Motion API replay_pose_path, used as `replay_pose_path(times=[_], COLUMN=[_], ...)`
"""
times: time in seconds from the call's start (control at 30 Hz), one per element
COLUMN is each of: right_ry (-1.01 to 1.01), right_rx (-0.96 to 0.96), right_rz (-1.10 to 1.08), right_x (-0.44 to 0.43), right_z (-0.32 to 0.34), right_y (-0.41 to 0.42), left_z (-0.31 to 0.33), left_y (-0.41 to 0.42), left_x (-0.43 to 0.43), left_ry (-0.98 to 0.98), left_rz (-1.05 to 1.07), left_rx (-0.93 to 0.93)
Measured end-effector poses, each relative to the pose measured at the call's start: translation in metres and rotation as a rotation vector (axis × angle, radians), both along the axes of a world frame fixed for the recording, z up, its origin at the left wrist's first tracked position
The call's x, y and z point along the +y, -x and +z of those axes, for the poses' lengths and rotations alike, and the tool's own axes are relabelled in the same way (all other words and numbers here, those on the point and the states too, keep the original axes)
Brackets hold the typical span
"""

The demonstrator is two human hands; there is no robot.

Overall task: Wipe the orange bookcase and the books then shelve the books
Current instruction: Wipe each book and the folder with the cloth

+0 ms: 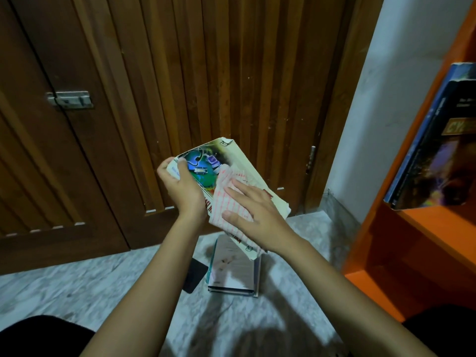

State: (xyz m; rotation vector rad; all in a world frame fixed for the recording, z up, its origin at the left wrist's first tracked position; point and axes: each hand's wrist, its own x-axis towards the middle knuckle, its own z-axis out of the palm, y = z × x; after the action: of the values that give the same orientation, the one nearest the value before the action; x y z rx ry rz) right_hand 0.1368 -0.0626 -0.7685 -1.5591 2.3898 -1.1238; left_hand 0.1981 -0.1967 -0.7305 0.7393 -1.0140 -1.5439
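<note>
My left hand (184,188) grips the left edge of a cream-covered book (206,164) with a globe picture, held tilted in the air before me. My right hand (253,217) lies flat, fingers spread, pressing a white cloth with red stripes (228,199) onto the book's cover. Below them a small stack of books (233,270) lies on the marble floor. The orange bookcase (422,228) stands at the right, with a dark book (438,153) leaning on its upper shelf.
A dark wooden slatted door (180,81) with a metal latch (69,99) fills the background. A flat black object (194,275) lies on the floor left of the stack. A white wall (386,112) stands beside the bookcase. My dark-clothed knees sit at both lower corners.
</note>
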Motion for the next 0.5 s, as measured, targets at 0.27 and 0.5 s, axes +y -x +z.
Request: replay_pose_path(times=[0.27, 0.5], right_ry=[0.41, 0.484], right_rx=[0.189, 0.233], right_rz=[0.016, -0.274], right_x=[-0.02, -0.043], right_z=[-0.003, 0.061], right_y=[-0.016, 0.034], left_z=[0.008, 0.021], left_y=[-0.004, -0.009], left_x=[0.006, 0.011], left_ry=[0.237, 0.265], left_rz=[-0.108, -0.265], left_rx=[0.068, 0.093])
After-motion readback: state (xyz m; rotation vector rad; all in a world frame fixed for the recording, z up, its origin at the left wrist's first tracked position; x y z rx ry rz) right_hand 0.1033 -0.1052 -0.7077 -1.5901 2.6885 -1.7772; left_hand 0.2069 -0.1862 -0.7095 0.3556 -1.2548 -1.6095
